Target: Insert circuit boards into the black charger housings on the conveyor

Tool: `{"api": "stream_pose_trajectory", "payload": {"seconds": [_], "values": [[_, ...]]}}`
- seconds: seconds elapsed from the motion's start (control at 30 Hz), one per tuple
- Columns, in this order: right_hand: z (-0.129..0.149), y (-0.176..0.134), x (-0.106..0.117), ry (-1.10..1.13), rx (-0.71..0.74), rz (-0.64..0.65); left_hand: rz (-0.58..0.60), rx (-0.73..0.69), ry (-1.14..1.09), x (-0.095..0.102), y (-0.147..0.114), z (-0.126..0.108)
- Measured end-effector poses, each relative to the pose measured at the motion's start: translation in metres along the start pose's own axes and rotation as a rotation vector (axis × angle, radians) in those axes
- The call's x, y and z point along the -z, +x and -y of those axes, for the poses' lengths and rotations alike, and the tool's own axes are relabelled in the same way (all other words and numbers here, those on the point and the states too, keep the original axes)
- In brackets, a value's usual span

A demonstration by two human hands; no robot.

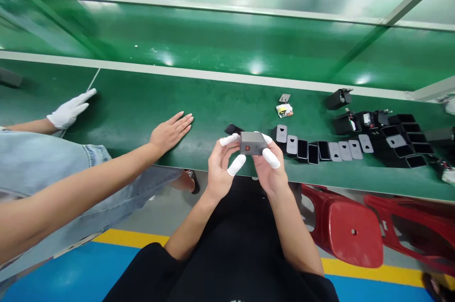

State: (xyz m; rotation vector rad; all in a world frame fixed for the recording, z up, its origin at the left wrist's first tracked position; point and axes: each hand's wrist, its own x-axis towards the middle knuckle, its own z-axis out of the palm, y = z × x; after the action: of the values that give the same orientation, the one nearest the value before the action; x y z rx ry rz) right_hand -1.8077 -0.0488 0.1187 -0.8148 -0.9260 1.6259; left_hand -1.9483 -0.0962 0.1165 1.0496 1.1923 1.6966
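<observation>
The small boxy plastic charger housing is dark grey, with an orange-red port on its near face. The hands holding it wear white rubber finger cots on some fingertips. The long flat bench has a glossy deep green surface edged with pale grey metal rails. The row of small rectangular casing shells mixes black pieces and light grey lids. The moulded plastic stool is red. The floor is blue, with a yellow stripe. A co-worker's cloth glove is white.
</observation>
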Motion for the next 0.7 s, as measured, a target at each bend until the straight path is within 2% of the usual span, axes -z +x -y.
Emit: {"api": "stream_pose_trajectory", "payload": {"seconds": [0.23, 0.4, 0.5, 0.6, 0.7], "values": [[0.001, -0.004, -0.008, 0.071, -0.029, -0.015, -0.133, 0.021, -0.162, -0.014, -0.003, -0.002], [0.009, -0.009, -0.012, 0.000, -0.086, -0.031, -0.208, 0.202, -0.300, -0.020, -0.006, -0.006], [0.009, -0.012, -0.011, -0.054, -0.103, -0.008, -0.251, 0.261, -0.379, -0.019, -0.003, -0.008], [0.006, -0.012, -0.005, -0.147, -0.105, 0.036, -0.254, 0.263, -0.365, -0.012, 0.004, -0.009], [0.006, -0.011, 0.006, -0.233, -0.096, 0.067, -0.173, 0.256, -0.263, 0.000, 0.015, -0.012]]}}
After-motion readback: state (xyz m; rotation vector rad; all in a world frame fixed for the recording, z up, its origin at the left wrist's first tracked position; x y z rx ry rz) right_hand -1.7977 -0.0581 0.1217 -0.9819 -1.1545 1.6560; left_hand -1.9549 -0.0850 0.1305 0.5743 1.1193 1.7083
